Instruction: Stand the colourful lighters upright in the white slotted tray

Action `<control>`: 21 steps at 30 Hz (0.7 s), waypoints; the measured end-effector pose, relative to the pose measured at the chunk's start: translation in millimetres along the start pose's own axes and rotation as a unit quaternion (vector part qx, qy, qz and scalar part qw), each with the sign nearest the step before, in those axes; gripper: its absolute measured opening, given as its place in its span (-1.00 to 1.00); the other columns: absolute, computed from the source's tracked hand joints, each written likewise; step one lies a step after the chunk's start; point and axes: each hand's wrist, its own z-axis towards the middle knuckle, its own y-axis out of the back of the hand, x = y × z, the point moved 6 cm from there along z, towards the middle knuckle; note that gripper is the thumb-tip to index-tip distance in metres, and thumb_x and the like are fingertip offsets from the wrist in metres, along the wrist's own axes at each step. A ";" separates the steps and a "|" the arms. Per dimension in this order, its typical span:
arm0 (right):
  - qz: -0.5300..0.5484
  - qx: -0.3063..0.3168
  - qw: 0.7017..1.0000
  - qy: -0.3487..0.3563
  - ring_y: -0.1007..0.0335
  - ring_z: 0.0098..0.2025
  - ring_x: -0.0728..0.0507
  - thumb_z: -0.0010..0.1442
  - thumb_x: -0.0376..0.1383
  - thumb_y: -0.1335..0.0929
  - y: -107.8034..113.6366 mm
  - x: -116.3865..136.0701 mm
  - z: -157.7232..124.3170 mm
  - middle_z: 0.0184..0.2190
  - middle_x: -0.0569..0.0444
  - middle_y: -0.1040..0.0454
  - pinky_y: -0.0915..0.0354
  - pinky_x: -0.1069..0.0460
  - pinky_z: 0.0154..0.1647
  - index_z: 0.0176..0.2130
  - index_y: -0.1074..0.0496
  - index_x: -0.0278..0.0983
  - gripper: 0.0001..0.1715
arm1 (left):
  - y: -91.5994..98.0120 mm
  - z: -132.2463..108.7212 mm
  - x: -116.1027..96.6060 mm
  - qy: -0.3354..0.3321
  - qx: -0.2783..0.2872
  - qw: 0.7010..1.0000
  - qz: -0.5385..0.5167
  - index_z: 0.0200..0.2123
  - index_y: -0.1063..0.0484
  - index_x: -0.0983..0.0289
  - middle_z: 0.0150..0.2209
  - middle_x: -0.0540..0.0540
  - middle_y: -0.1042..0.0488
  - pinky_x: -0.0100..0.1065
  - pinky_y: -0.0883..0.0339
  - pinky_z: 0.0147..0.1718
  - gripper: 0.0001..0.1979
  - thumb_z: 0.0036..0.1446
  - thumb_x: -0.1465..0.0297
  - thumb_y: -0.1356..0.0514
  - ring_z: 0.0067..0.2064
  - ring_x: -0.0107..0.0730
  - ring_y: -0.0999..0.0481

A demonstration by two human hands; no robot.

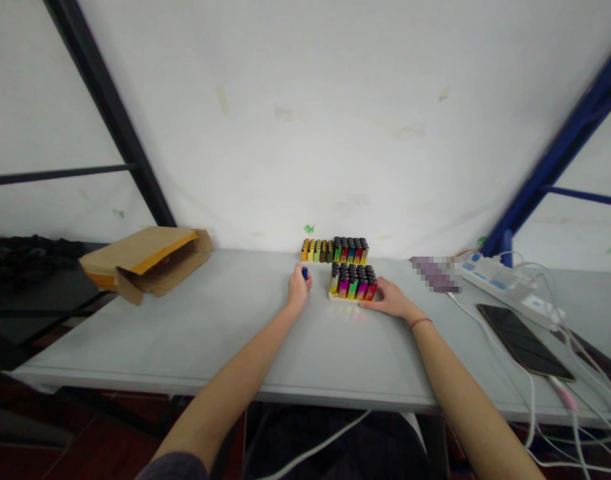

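Observation:
My left hand rests on the grey table, fingers closed around a small blue lighter that sticks up from the fist. My right hand lies against the right side of a white tray of rainbow-coloured lighters, fingers touching its edge. Behind it, against the wall, stands a second row of lighters in yellow, green and mixed colours with black tops.
An open cardboard box lies on its side at the table's left end. At the right are a white power strip with cables, a dark phone and a blurred purple object. Dark metal frames flank the white wall.

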 end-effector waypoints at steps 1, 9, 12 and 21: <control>-0.002 -0.002 1.000 -0.001 -0.33 0.25 -0.47 0.01 0.18 -0.50 0.1 -0.2 0.0 0.20 -0.11 -0.49 -0.22 -0.35 0.28 0.15 -0.50 -0.17 -0.17 | 0.0 -1.6 -4.3 -0.022 -0.003 1.000 0.017 -0.47 -0.19 0.19 -0.65 -0.13 -0.15 -0.44 -0.03 -0.61 -0.56 0.34 0.04 0.09 -0.63 -0.51 -0.16; -0.005 0.006 1.000 -0.001 -0.35 0.22 -0.45 0.02 0.16 -0.51 0.4 0.7 0.1 0.18 -0.09 -0.51 -0.24 -0.33 0.27 0.15 -0.49 -0.17 -0.18 | -6.6 -19.2 -42.3 -0.280 0.022 0.940 0.195 -0.18 -0.38 0.24 -0.22 0.10 -0.47 -0.32 -0.42 -0.16 -0.83 0.31 0.25 -0.14 -0.16 -0.33 -0.50; -0.008 0.003 1.000 -0.004 -0.36 0.22 -0.45 0.01 0.14 -0.52 1.2 0.7 0.2 0.18 -0.10 -0.50 -0.25 -0.31 0.26 0.16 -0.48 -0.17 -0.17 | -14.9 -23.6 -46.9 -0.333 0.093 0.908 0.236 -0.18 -0.47 0.26 -0.16 0.15 -0.49 -0.31 -0.45 -0.14 -0.78 0.27 0.23 -0.19 -0.10 -0.29 -0.50; -0.023 0.001 1.000 0.011 -0.37 0.20 -0.41 0.06 0.12 -0.50 -0.5 1.4 0.6 0.16 -0.09 -0.51 -0.26 -0.30 0.24 0.16 -0.48 -0.16 -0.22 | -29.4 -22.4 -22.5 -0.283 0.226 0.906 0.220 -0.06 -0.54 0.28 -0.08 0.23 -0.58 -0.29 -0.54 -0.19 -0.62 0.21 0.13 -0.25 -0.10 -0.23 -0.58</control>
